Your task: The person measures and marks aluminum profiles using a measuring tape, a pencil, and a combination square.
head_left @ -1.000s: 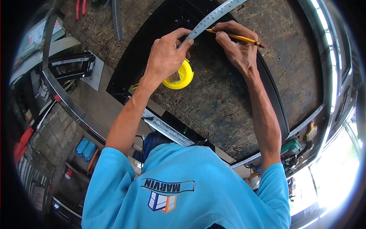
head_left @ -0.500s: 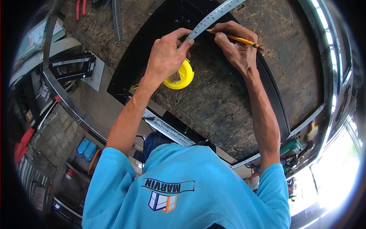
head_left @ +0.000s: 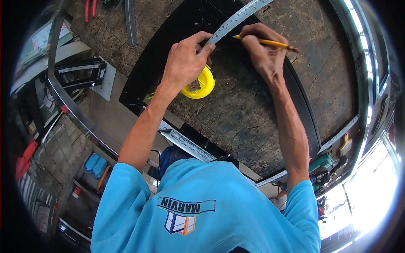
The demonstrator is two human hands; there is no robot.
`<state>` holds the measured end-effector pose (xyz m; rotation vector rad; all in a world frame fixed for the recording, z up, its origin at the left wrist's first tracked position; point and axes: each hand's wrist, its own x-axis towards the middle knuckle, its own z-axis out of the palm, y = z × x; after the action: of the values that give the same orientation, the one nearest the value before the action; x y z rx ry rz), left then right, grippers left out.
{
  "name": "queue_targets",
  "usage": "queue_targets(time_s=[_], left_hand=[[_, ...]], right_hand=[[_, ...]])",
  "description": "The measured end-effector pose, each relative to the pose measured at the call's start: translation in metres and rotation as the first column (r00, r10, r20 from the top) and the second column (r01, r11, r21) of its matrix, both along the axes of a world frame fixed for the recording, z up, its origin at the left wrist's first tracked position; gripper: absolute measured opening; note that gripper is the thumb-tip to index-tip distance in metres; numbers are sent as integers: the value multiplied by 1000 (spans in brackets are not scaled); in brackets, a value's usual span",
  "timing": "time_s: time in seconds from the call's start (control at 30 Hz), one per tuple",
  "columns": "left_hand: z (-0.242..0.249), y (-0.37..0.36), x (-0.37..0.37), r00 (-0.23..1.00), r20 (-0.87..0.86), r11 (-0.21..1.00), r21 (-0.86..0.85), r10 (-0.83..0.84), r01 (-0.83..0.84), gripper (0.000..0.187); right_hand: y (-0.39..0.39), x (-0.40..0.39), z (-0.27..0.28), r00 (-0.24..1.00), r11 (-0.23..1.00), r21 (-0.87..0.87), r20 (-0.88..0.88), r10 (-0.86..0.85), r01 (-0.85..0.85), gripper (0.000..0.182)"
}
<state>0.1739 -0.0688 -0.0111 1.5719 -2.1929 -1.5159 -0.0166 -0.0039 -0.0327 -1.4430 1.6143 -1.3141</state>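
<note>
My left hand (head_left: 185, 59) pinches the metal blade of a tape measure between thumb and fingers, near its 8 mark. The numbered blade (head_left: 236, 19) runs up and to the right, over a black frame (head_left: 303, 109). Below my left hand hangs the yellow tape measure case (head_left: 204, 86), partly covered by that hand. My right hand (head_left: 268, 55) closes round a yellow pencil (head_left: 274, 43). The pencil's tip points left toward the blade and stands a little apart from it.
The frame lies on a worn, scratched wooden bench top (head_left: 236, 114). Red-handled pliers (head_left: 90, 8) and a metal strip (head_left: 130, 25) lie at the upper left. On the right are a brush (head_left: 346, 145) and a green power tool (head_left: 321, 161). Curved metal rails surround the bench.
My right hand has shifted slightly, and the pencil tip has moved a little right and down, away from the blade. My left hand and the tape measure stay nearly still.
</note>
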Motion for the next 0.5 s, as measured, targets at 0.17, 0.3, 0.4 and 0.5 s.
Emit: queue_targets(time_s=[0.17, 0.3, 0.4, 0.5], left_hand=[[-2, 2, 2, 1000, -14, 999, -28, -18, 18, 28], [3, -1, -2, 1000, 10, 1000, 2, -1, 1, 28], [7, -1, -1, 1000, 4, 1000, 9, -8, 8, 28], [8, 1, -4, 999, -52, 998, 64, -2, 5, 26]], right_hand=[[8, -12, 1, 828, 976, 116, 516, -218, 185, 21], [41, -13, 10, 866, 964, 167, 427, -259, 205, 21], [62, -12, 15, 857, 939, 205, 389, -338, 278, 21], [67, -10, 14, 874, 919, 240, 307, -378, 313, 20]])
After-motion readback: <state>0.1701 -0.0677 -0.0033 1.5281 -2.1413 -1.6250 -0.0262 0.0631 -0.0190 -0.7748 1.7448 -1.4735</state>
